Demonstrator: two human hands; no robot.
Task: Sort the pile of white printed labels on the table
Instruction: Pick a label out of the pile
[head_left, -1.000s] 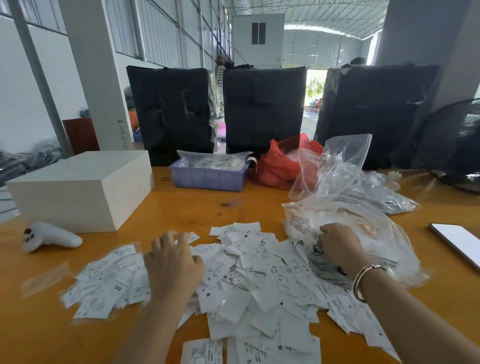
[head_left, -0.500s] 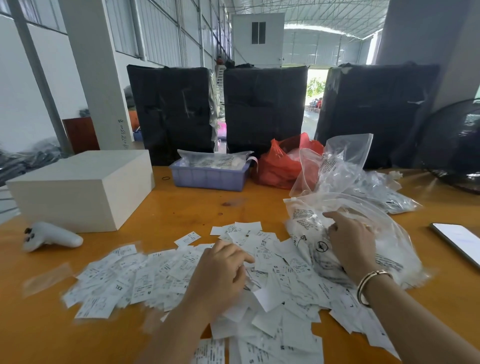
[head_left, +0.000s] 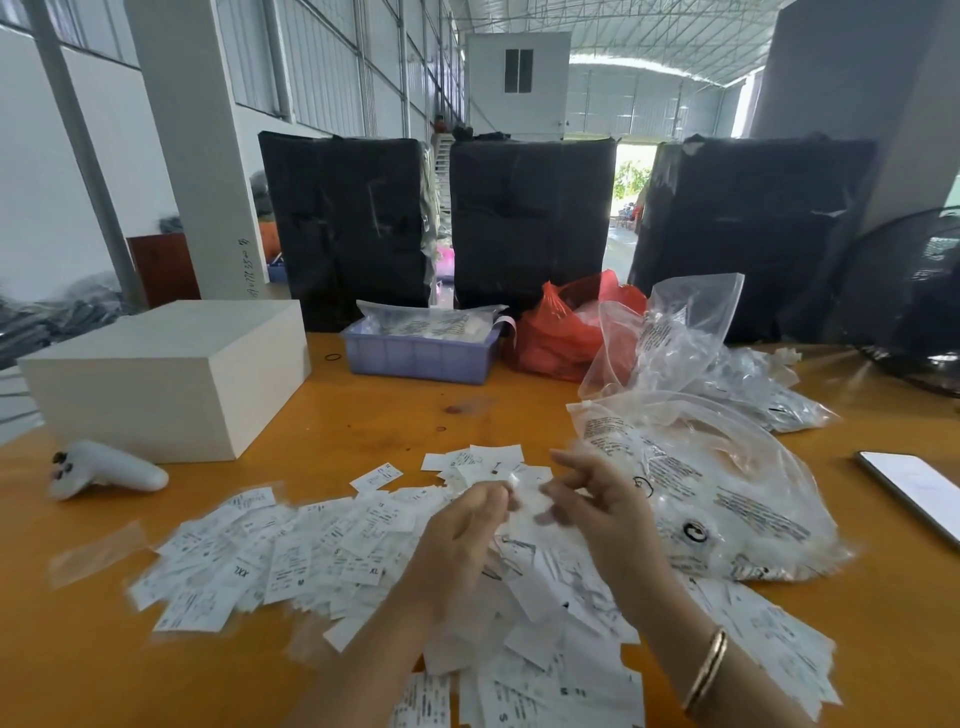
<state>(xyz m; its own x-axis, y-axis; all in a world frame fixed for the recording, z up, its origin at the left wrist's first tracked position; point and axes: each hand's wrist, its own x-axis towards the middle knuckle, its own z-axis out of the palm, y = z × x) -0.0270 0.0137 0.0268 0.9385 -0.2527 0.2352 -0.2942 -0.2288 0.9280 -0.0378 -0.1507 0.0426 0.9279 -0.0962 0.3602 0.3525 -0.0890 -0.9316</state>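
Above the labels (head_left: 322, 551), both hands (head_left: 524, 519) seemingly pinch one.

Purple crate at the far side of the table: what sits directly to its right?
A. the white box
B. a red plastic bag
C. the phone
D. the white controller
B: the red plastic bag sits right beside the purple crate; the other three lie elsewhere.

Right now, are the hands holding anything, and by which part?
Both hands meet over the pile of labels. The left hand and right hand seem to pinch one blurred label, an end each.
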